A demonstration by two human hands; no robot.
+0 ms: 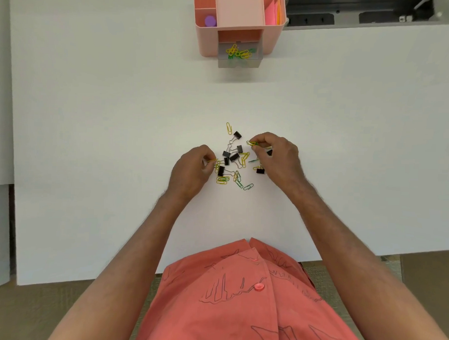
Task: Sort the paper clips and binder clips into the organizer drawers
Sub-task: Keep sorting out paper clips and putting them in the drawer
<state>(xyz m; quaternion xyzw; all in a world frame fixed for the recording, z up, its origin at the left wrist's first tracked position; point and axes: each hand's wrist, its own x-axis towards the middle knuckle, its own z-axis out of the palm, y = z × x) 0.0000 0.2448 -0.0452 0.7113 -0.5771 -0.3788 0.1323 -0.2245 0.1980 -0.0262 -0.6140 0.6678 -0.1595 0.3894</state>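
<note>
A loose pile of yellow and green paper clips and black binder clips lies on the white table in front of me. My left hand sits at the pile's left edge, fingers pinched on a yellow paper clip. At the pile's right edge, my right hand pinches yellow and green paper clips. Far ahead stands a pink organizer, whose clear drawer is pulled out and holds several yellow and green paper clips.
The organizer's top compartments hold a purple round object and pink and orange sticky notes. A dark cable tray recess lies at the back right. The white table ends near my torso.
</note>
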